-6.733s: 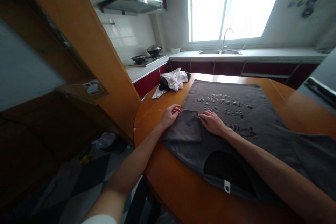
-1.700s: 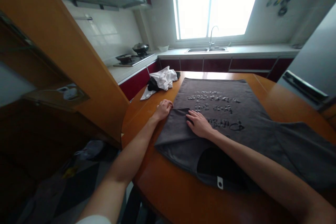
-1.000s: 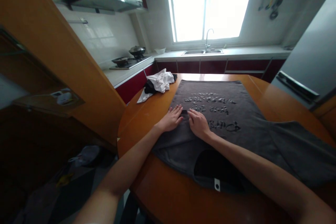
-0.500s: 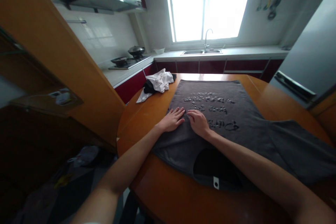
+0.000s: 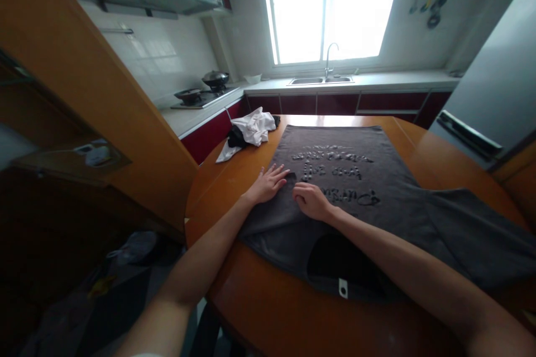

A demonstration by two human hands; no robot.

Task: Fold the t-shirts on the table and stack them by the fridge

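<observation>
A dark grey shirt (image 5: 377,223) is spread on the table, its neck opening and white label towards me and shiny lettering across its middle. My left hand (image 5: 270,184) lies flat with fingers spread on the shirt's left edge. Just to its right, my right hand (image 5: 312,201) is closed, its curled fingers gripping a bit of the shirt's cloth; the fingertips are partly hidden. Between the two hands the cloth shows a small dark fold. On the right, one sleeve stretches out across the table.
The shirt rests on a round wooden table (image 5: 226,201). Crumpled white and black clothes (image 5: 253,128) lie at its far left edge. Behind stand a counter with a sink (image 5: 320,81), a stove with pans (image 5: 215,79) and, at right, a fridge (image 5: 494,78).
My right hand has moved slightly towards me and its fingers have curled in. My left hand has shifted a little left and its fingers have spread; a dark fold now shows between them.
</observation>
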